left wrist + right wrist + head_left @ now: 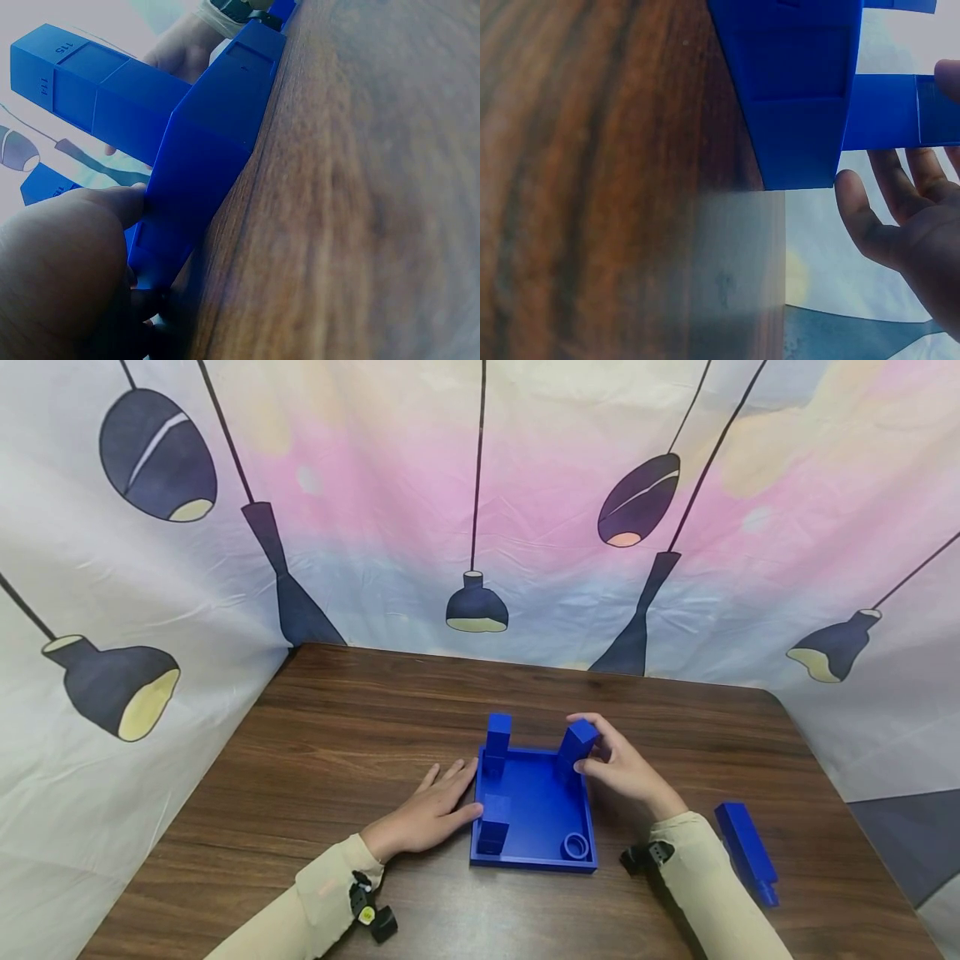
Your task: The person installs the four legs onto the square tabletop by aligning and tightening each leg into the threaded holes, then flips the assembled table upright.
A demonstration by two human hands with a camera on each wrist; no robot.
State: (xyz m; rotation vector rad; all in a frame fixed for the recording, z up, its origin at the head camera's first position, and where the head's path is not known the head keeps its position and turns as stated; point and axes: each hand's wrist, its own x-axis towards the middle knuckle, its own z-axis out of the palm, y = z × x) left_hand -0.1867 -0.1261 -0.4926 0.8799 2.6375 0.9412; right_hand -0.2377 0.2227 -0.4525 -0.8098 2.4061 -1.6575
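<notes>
A square blue tray [536,810] with a low rim lies on the table, with three square blue posts standing in its corners. My right hand [618,768] grips the far right post [576,743], thumb on the near side and fingers behind; this post leans slightly to the right. At the tray's left side rests my left hand [431,814], its fingers extended along the rim and the thumb by the near left post [495,818]. Small digits mark that near post [97,90] in the left wrist view. The far left post [498,739] stands untouched. A round socket [575,846] fills the near right corner.
Another blue post [746,847] with a narrower round peg at its end lies on the brown wooden table [337,718], right of my right forearm. A cloth backdrop [375,485] with printed lamps hangs behind the table. Dark wrist cameras are strapped to both sleeves.
</notes>
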